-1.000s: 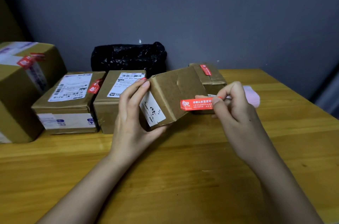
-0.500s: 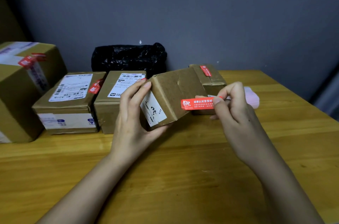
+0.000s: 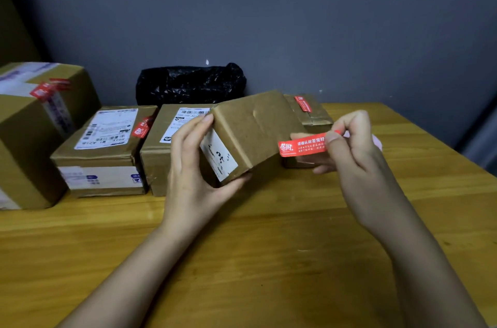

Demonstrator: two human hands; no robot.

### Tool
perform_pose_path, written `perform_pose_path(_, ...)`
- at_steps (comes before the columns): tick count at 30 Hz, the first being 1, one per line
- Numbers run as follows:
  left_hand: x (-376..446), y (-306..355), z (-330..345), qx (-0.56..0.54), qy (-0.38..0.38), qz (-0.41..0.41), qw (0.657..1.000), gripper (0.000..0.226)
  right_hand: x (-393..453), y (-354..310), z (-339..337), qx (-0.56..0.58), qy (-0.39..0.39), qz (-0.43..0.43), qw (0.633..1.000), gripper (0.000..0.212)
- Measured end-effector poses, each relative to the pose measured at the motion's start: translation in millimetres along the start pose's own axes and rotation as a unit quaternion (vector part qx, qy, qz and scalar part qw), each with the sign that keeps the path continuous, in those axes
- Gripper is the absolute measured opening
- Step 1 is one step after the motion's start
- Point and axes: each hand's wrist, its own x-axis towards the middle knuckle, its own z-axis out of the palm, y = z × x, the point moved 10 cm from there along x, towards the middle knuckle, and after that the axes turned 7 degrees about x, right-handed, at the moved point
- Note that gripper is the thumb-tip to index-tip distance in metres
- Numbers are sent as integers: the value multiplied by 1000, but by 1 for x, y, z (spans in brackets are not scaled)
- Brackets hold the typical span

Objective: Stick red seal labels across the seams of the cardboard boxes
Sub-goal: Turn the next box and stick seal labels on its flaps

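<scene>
From my remote station I watched the left hand grip the tilted small cardboard box above the wooden table, fingers curled over its top edge, while the right hand pinched one end of the red seal label, just beside the box. I judged it needed centring over the seam, then pressing flat from the middle outward.

The single head-worn camera is looking forward and down from close above the bench, facing the grey wall behind it
</scene>
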Motion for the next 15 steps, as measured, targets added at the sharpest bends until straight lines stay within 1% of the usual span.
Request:
perform_pose_path(2, 0, -3, 3, -26, -11, -28, 999, 96, 3, -3, -7, 23, 13, -13, 1000, 14)
perform_pose_path(5, -1, -10, 10, -55, -46, -75, 995, 102, 7, -1, -27, 95, 81, -20, 992, 11)
perform_pose_path(9, -1, -1, 10, -42, -76, -91, 992, 98, 8, 14, -35, 170, 115, -15, 979, 7)
perform_pose_path(12, 3, 9, 12, -37, -105, -107, 988, 97, 8, 25, -32, 236, 119, -6, 964, 11)
perform_pose_path(15, 2, 10, 20, -67, -141, -147, 977, 93, 9, 31, -24, 295, 110, 7, 949, 12)
